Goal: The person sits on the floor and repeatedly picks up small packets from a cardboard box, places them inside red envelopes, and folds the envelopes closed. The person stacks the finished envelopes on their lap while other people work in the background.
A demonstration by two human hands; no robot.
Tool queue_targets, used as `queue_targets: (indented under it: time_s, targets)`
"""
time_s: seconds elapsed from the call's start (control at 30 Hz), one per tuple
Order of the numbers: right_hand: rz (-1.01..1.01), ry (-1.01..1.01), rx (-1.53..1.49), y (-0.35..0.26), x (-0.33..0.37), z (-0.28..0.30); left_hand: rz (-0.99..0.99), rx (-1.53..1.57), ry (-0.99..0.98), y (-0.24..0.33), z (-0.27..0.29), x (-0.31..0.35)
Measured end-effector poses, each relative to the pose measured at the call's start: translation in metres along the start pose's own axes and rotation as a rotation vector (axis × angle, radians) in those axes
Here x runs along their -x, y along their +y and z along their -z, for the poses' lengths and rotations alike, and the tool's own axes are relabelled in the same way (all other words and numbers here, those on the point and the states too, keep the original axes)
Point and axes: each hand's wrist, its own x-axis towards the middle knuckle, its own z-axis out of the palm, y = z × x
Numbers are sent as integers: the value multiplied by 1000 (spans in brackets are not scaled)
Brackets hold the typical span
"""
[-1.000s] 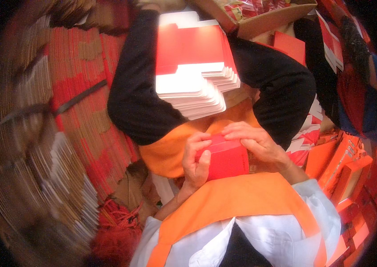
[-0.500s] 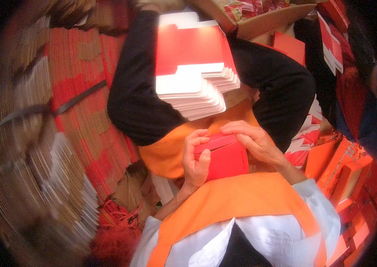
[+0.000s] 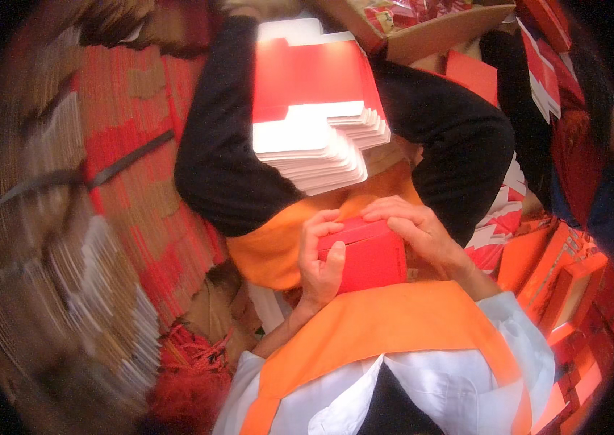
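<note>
A small red cardboard box [image 3: 370, 264] is held in front of my orange apron, its top flap nearly down with a thin slit along one edge. My left hand [image 3: 319, 262] wraps round its left side, thumb on the near face. The fingers of my right hand [image 3: 419, 230] bend over the box's top right edge and press on it. Beyond the hands, a stack of flat red-and-white carton blanks [image 3: 310, 83] lies across my crossed legs, its white tabs fanned toward me.
Strapped bundles of red and brown flat cardboard [image 3: 122, 167] stand on the left. Red cords [image 3: 194, 351] lie in a heap at lower left. An open carton [image 3: 448, 32] with red packets sits at the far side. Folded orange-red boxes [image 3: 564, 279] crowd the right.
Both hands keep their hold on the red box. The flap's slit looks slightly narrower, and the right fingers have shifted very little.
</note>
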Motion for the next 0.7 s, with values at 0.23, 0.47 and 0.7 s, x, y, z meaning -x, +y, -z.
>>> queue_targets:
  time_s: [0.23,0.47,0.7]
  targets:
    - [10,-44,-10,7,1,3,-71,-37,-13,-5,2,2]
    - [57,-91,-24,10,5,8,-256,-172,-22,-2,3,-1]
    - [248,-121,-106,22,8,7,-391,-231,-8,-2,3,-1]
